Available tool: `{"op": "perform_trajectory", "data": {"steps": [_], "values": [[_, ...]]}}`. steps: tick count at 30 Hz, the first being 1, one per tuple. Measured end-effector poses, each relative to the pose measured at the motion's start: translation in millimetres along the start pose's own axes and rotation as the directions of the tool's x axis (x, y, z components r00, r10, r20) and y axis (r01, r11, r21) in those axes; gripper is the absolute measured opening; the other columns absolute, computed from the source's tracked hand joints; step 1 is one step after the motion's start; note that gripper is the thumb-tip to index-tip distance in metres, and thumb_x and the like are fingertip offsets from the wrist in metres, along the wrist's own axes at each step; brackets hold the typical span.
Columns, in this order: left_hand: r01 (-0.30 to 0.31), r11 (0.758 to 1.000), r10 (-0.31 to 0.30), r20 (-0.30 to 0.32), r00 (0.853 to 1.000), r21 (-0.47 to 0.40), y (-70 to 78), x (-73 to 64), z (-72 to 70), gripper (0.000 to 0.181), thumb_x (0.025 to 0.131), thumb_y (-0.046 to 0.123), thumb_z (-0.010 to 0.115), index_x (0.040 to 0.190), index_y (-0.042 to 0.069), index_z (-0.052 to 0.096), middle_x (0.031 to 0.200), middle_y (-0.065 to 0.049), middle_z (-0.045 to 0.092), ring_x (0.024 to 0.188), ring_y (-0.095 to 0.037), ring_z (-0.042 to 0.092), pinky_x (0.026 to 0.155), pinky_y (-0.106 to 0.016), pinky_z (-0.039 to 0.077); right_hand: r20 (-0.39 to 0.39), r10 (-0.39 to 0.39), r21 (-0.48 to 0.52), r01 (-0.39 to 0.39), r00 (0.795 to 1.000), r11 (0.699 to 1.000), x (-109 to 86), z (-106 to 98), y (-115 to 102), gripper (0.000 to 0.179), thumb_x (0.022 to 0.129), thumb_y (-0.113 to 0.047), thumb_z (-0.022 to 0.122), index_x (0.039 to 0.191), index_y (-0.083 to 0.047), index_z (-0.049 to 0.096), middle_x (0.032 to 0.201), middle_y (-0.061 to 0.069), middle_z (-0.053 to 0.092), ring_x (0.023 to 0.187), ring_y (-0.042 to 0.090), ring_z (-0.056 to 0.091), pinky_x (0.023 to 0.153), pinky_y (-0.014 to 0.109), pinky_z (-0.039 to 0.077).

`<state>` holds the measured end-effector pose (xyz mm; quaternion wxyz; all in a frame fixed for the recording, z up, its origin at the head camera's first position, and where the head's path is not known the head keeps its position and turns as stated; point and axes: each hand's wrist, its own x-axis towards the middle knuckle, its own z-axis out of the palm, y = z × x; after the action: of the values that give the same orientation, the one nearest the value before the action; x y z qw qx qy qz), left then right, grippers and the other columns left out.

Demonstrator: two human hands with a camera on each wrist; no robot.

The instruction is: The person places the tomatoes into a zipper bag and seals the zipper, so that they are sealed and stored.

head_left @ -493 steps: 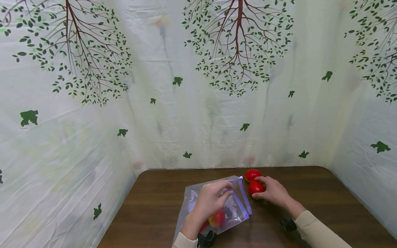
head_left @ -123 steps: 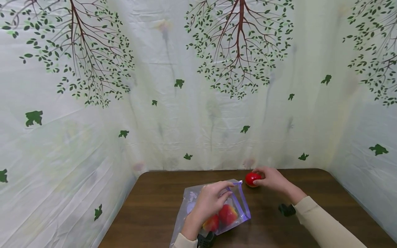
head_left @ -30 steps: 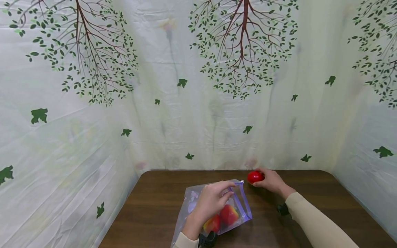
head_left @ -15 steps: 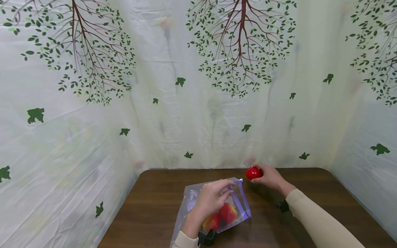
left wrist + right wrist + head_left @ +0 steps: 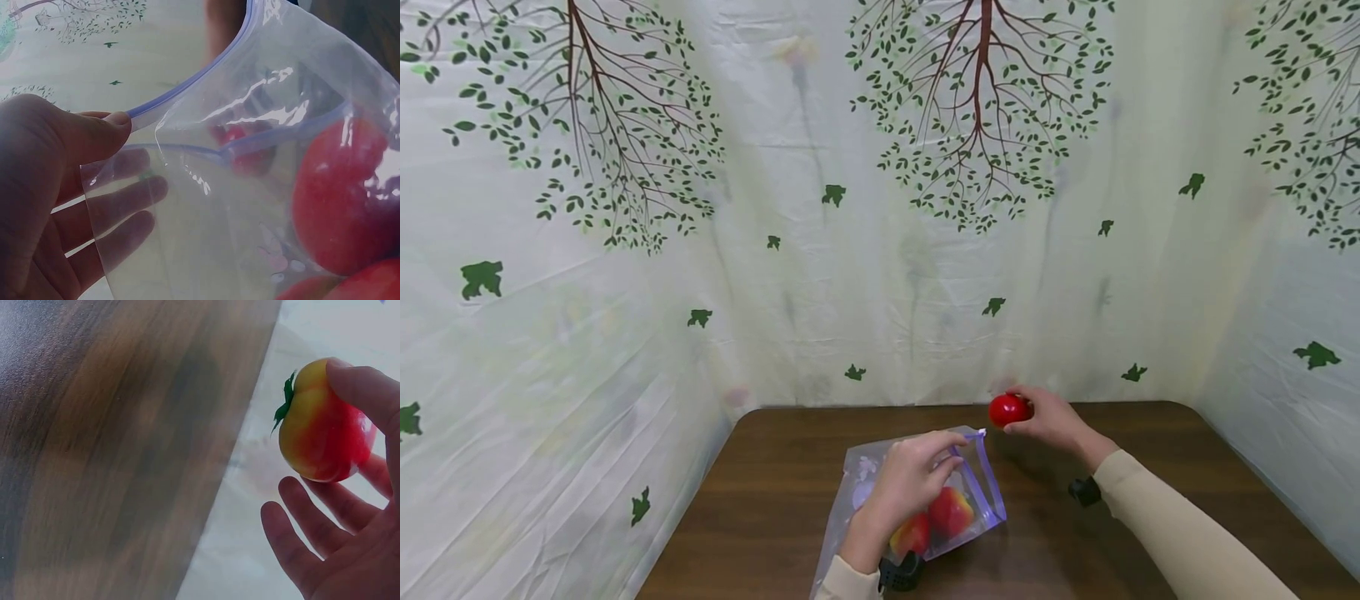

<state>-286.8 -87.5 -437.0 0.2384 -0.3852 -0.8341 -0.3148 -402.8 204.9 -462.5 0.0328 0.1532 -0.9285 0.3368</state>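
A red-and-yellow fruit point(image 5: 328, 425) with a green leafy top is gripped by the right hand point(image 5: 1052, 421), between the thumb and the fingers; the two lowest fingers are held away from it, as shown by the right wrist view. The fruit is placed at the far side of the brown table point(image 5: 767, 500), just beyond the far right corner of a clear bag point(image 5: 859, 462); in the head view its red side is shown.

The bag's purple-edged rim point(image 5: 181, 90) is pinched by the left hand point(image 5: 906, 479) between thumb and forefinger; the other fingers are seen through the film, spread apart; the mouth is held gaping toward the right. Inside the bag, a right-hand piece of fruit point(image 5: 951, 511) and a nearer one point(image 5: 912, 533) are seen side by side, both red and yellow; whether a third is contained cannot be told for sure, since the lower edge of the left wrist view is cropped.

A dark device point(image 5: 1084, 492) is worn at the right wrist, below a cream sleeve point(image 5: 1180, 525); beyond the table a pale cloth point(image 5: 917, 350) is hung, printed with trees point(image 5: 981, 75) and green leaves.
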Motion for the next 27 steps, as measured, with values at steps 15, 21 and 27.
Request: {"op": "perform_trajectory", "data": {"steps": [15,21,27], "values": [[0.029,1.0,-0.029,0.012,0.999,-0.001,0.8,0.1,-1.2,0.023,0.094,0.019,0.073,0.117,0.023,0.071,0.11,0.013,0.071,0.09,0.006,0.063,0.08,-0.014,0.05,-0.037,-0.049,0.023,0.05,0.998,0.999,-8.3,-19.6,-15.8,0.073,0.083,-0.031,0.084,0.144,-0.008,0.05,0.133,0.015,0.059,0.11,0.033,0.057,0.088,0.05,0.053],[0.014,1.0,-0.014,-0.005,1.0,0.003,2.2,-0.3,-1.6,0.024,0.093,0.017,0.075,0.116,0.021,0.071,0.109,0.011,0.071,0.088,0.004,0.064,0.079,-0.016,0.052,-0.053,-0.04,0.028,0.041,0.998,0.999,-11.1,-28.5,-17.5,0.074,0.083,-0.032,0.084,0.144,-0.009,0.05,0.132,0.015,0.058,0.111,0.033,0.055,0.085,0.047,0.054],[0.006,1.0,-0.006,-0.01,1.0,0.01,2.1,-0.6,-1.6,0.023,0.093,0.016,0.075,0.115,0.021,0.071,0.109,0.011,0.072,0.087,0.004,0.064,0.079,-0.016,0.052,-0.068,-0.058,0.031,0.06,0.996,0.998,-15.0,-31.9,-16.9,0.077,0.082,-0.034,0.085,0.145,-0.009,0.049,0.135,0.016,0.057,0.113,0.034,0.054,0.085,0.047,0.055]]}}
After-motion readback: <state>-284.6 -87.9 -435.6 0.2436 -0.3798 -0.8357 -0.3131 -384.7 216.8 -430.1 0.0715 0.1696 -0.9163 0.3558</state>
